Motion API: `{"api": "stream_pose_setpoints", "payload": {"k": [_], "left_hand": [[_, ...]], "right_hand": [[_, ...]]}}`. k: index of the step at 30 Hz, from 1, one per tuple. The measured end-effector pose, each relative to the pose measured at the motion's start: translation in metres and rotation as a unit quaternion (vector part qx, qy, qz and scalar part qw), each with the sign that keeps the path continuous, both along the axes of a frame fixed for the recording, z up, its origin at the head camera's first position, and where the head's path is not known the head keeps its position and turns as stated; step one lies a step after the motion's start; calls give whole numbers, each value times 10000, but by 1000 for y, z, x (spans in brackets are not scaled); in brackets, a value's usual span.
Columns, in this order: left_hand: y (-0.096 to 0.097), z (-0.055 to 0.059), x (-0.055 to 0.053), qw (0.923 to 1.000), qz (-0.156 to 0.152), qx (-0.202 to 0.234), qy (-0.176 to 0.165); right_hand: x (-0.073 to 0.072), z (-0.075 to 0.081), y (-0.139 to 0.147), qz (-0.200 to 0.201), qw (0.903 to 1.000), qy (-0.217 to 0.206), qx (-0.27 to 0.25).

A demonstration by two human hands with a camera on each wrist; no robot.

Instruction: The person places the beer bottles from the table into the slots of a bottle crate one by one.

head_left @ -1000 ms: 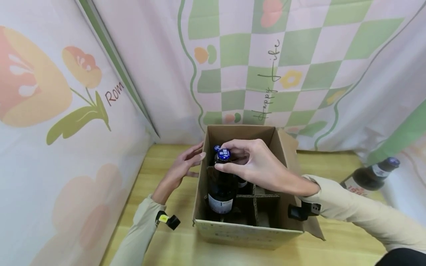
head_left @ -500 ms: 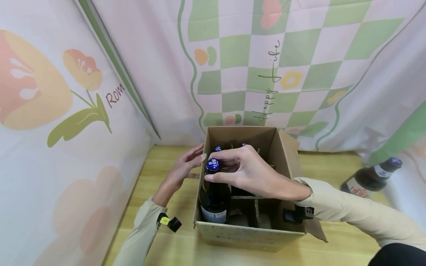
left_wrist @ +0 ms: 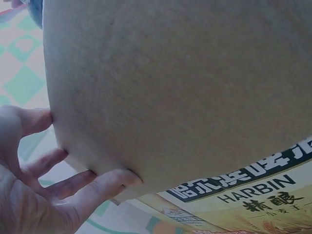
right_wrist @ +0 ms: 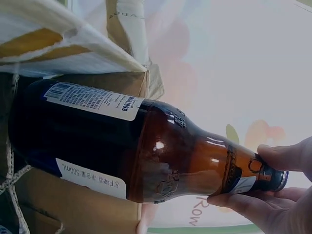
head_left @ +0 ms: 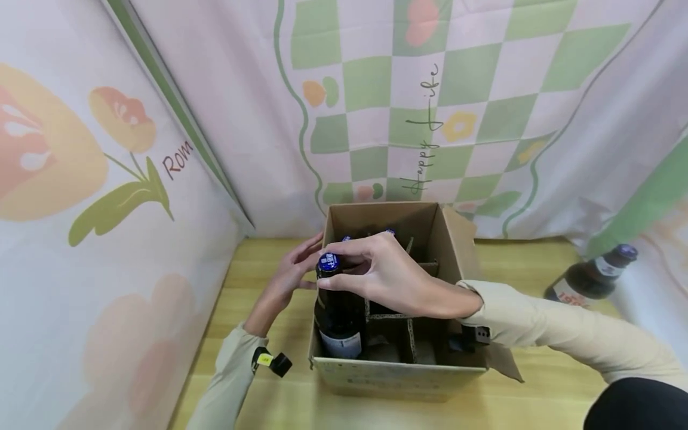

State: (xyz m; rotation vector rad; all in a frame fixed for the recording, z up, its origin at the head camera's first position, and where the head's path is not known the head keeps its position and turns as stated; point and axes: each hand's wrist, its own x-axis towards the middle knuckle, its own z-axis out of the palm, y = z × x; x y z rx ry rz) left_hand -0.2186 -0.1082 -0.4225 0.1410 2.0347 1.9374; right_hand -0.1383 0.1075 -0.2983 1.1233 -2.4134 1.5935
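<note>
Sighting a green-checked curtain (head_left: 365, 83) across the back, then a wooden desk (head_left: 287, 403) below. Located the cardboard box (head_left: 398, 376) near the desk's back edge, top open, flap (head_left: 463, 245) bent outward along the box's right edge. Logged a separate bottle (head_left: 586, 280) well off toward the desk's back right corner. Found the left hand (head_left: 287, 275) at the box's left edge, as a second ago, fingers spread, tips touching the outer wall. Found the right hand (head_left: 395, 278) above the box, pinching the held bottle (right_wrist: 165, 151) by the neck between thumb and fingers, just under its cap (head_left: 329, 261). Tracked that bottle over the past second: shifted forward and left, now at the box's front left corner, shoulder and neck above the rim. Cannot tell base contact with the floor inside. Judged as lined up with that corner but not settled, given the unbroken pinch; likely mid-handling. Noted dividers (head_left: 389, 316) more exposed to its right. Picked out, smallest, a blue cap (head_left: 389, 231) near the box's back edge, not visible a second ago behind the right hand.
</note>
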Motion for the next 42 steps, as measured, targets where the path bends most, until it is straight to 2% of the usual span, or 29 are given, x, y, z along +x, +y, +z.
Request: {"api": "stream_pose_setpoints", "payload": {"k": [4, 9, 14, 16, 21, 25, 28, 36, 42], "left_hand": [[-1, -2, 1, 10000, -12, 36, -48], [-1, -1, 1, 10000, 48, 40, -41], [1, 1, -4, 10000, -18, -85, 39], [0, 2, -6, 9999, -57, -112, 57], [-2, 2, -6, 9999, -93, -119, 65], [-4, 0, -6, 9999, -100, -87, 103], [-5, -2, -6, 9999, -110, -80, 100], [-5, -1, -7, 9998, -113, -119, 96], [-5, 0, -7, 9997, -147, -161, 86]], "right_hand": [[-3, -1, -1, -8, 10000, -78, 25], [-13, 0, 5, -381, 9988, 49, 295], [-24, 6, 21, -995, 9874, 486, 1133], [-28, 8, 27, -1144, 9832, 499, 1335], [-31, 8, 36, -1332, 9794, 438, 1452], [-31, 2, 38, -1461, 9769, 352, 1521], [-28, -3, 36, -1384, 9782, 395, 1498], [-20, -6, 24, -485, 9902, 646, 1135], [-7, -6, 26, -398, 9898, 870, 1059]]}}
